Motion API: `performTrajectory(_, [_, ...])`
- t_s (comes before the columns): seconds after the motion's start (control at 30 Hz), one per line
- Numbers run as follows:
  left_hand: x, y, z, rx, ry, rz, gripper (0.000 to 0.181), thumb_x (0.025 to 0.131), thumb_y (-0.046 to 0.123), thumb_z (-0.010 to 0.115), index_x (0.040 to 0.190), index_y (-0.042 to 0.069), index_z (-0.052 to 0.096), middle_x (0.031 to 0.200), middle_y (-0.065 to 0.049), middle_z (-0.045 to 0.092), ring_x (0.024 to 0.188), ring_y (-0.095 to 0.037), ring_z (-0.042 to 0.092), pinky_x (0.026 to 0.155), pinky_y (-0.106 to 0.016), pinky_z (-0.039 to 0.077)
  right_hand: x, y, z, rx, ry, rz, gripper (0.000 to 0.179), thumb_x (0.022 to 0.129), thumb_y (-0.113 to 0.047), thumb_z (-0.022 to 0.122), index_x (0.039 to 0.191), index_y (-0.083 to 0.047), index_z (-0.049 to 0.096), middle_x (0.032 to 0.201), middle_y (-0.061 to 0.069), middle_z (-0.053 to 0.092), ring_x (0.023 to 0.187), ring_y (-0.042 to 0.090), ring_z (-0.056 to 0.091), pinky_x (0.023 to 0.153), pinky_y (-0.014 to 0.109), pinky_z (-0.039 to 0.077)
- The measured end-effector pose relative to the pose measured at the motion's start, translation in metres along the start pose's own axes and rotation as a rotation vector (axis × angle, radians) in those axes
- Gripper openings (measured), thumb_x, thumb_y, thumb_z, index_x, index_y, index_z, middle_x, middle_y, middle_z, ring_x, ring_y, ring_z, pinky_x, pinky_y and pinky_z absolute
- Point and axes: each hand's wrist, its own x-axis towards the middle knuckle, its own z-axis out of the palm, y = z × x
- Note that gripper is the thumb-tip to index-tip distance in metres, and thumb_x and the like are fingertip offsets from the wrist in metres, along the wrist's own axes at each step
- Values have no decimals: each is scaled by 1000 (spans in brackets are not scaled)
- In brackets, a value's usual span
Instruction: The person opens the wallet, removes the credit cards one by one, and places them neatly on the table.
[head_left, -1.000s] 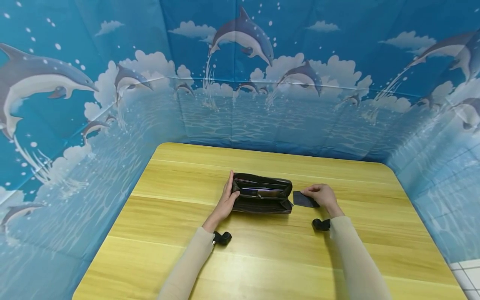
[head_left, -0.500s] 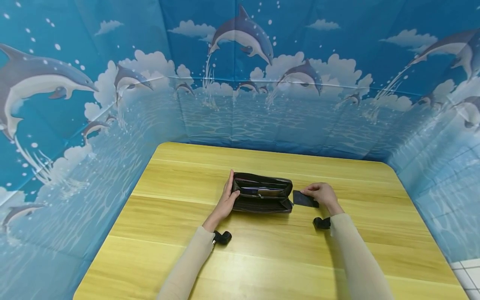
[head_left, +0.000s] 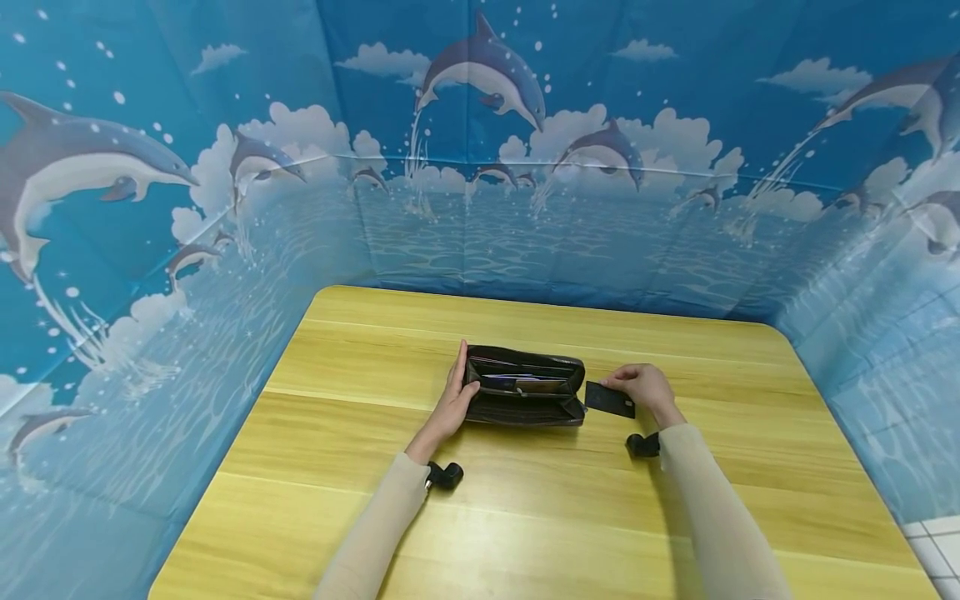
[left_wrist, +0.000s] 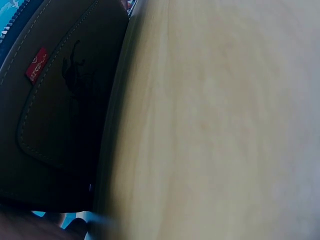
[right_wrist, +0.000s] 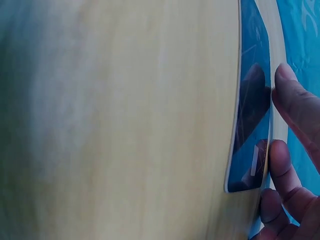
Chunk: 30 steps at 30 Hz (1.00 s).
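Note:
A black zip-around wallet (head_left: 525,412) stands unzipped on the table, its compartments facing up and some cards showing inside. My left hand (head_left: 452,398) grips its left end, thumb at the inner edge and fingers along the outside. In the left wrist view the dark outer side of the wallet (left_wrist: 60,115) shows stitching and a small red tag. Just right of the wallet, my right hand (head_left: 647,390) pinches a black bank card (head_left: 609,399) at its far edge. Up close the card (right_wrist: 254,115) has a glossy face that mirrors the fingertips (right_wrist: 280,157).
The yellow wood-grain table (head_left: 360,517) reaches around both forearms. A blue dolphin-print curtain (head_left: 465,233) hangs along its back and sides. Black wrist cameras (head_left: 447,476) stick out from both wrists, low over the tabletop.
The card has turned slightly under my right hand, and a small chip mark now shows by its right end. My left hand and the wallet have stayed put.

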Motion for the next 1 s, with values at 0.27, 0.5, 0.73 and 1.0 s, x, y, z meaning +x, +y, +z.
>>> performTrajectory(0.27, [-1, 0, 1, -3, 10, 0, 67, 103, 8, 34, 152, 18, -10, 157, -8, -9, 141, -28, -4, 108, -55, 9, -3, 2, -1, 34, -65, -37, 49, 73, -50, 77, 102, -11, 72, 109, 13, 62, 96, 30, 55, 75, 42, 46])
performTrajectory(0.5, [-2, 0, 0, 1, 1, 3, 66, 103, 8, 34, 152, 17, -10, 157, -7, -10, 141, -28, -5, 108, -55, 9, -4, 1, -1, -4, -76, -86, 38, 77, -43, 76, 102, -13, 73, 109, 12, 62, 95, 30, 56, 76, 44, 47])
performTrajectory(0.73, [-2, 1, 1, -6, 17, 11, 66, 103, 8, 34, 153, 12, -8, 157, -10, -9, 141, -32, -4, 107, -59, 9, -4, -1, 1, -60, -65, -187, 30, 82, -36, 73, 103, -15, 76, 106, 10, 62, 97, 31, 56, 80, 48, 46])
performTrajectory(1.0, [-1, 2, 0, 1, 11, 3, 66, 103, 7, 34, 152, 11, -9, 157, -9, -9, 141, -31, -4, 107, -57, 9, -2, 2, 3, -71, -27, -264, 26, 83, -32, 73, 102, -14, 77, 95, 6, 61, 88, 25, 54, 75, 45, 46])
